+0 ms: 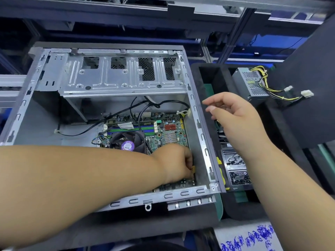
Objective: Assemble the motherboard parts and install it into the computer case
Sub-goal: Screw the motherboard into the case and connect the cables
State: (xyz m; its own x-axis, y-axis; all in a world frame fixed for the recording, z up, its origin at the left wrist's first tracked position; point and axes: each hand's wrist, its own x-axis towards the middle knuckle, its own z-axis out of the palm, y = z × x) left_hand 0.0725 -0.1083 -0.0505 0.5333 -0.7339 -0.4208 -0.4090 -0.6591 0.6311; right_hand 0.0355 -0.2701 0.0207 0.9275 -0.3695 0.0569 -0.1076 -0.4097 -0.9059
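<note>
Item, my left hand [175,161]: fingers curled down inside the open grey sheet-metal computer case [116,201], pinching a small yellow piece [193,169] at the near right edge of the green motherboard [168,131]; what the piece is I cannot tell, as my knuckles hide most of it.

Item, my right hand [233,116]: raised above the case's right wall, fingers loosely bent, gripping nothing.

Item, the motherboard: lies flat on the case floor, toward the right wall. On it, a black round-bladed cooler fan with a purple centre label [127,141], just beside my left wrist; blue and green memory slots [130,129] behind the fan; red connectors [170,127] to the right.

Item, black cables [145,107]: looping from the back of the board over the slots.

Item, silver perforated drive cage [123,73]: spans the far part of the case.

Item, black foam tray [208,82]: just right of the case, holding small metal bins of dark screws [237,169].

Item, grey boxed power supply with yellow and black leads [253,82]: far right, apart from the case.
</note>
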